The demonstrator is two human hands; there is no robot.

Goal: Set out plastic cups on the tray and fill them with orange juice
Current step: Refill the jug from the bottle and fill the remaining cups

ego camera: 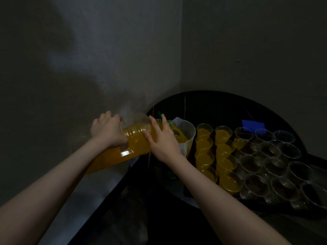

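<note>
A large clear bottle of orange juice (136, 142) lies tipped on its side, neck pointing right into a clear plastic jug (187, 131). My left hand (108, 129) grips the bottle's base end. My right hand (161, 138) holds the bottle near its neck, fingers spread over the top. Juice sits in the jug. On the dark tray (309, 212) stand rows of clear plastic cups: the two left rows of filled cups (205, 158) hold juice, one cup (238, 142) is partly filled, and the empty cups (274, 167) fill the right.
The tray sits on a round black table (221, 106) pushed into a grey wall corner. A blue card (253, 124) lies behind the cups. A green bottle cap (172, 174) lies near the tray's left edge. The scene is dim.
</note>
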